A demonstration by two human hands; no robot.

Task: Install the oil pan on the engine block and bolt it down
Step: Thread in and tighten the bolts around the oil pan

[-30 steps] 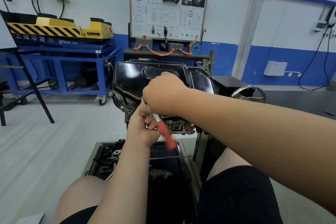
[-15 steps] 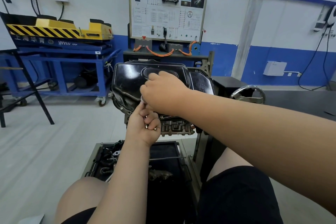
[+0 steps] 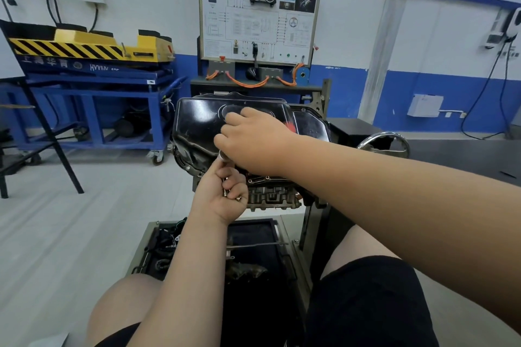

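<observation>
Presently, the glossy black stamped-steel oil pan (image 3: 197, 121) sits atop the grey cast engine block (image 3: 272, 197). The right hand (image 3: 253, 144) grips a red-handled socket driver (image 3: 291, 127) and covers the pan's near flange. The left hand (image 3: 218, 200) clutches small metal bolts (image 3: 227, 193). Behind stand a white wiring-diagram board (image 3: 259, 14) and a blue steel trolley (image 3: 93, 87).

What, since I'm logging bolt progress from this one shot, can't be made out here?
Head view only:
1. The tool: the right hand covers it; only a blurred red handle end shows.
2. The bolts in the left hand: curled fingers hide the count.
3. The oil pan, near flange: both hands cover it, so seated bolts can't be counted.
</observation>
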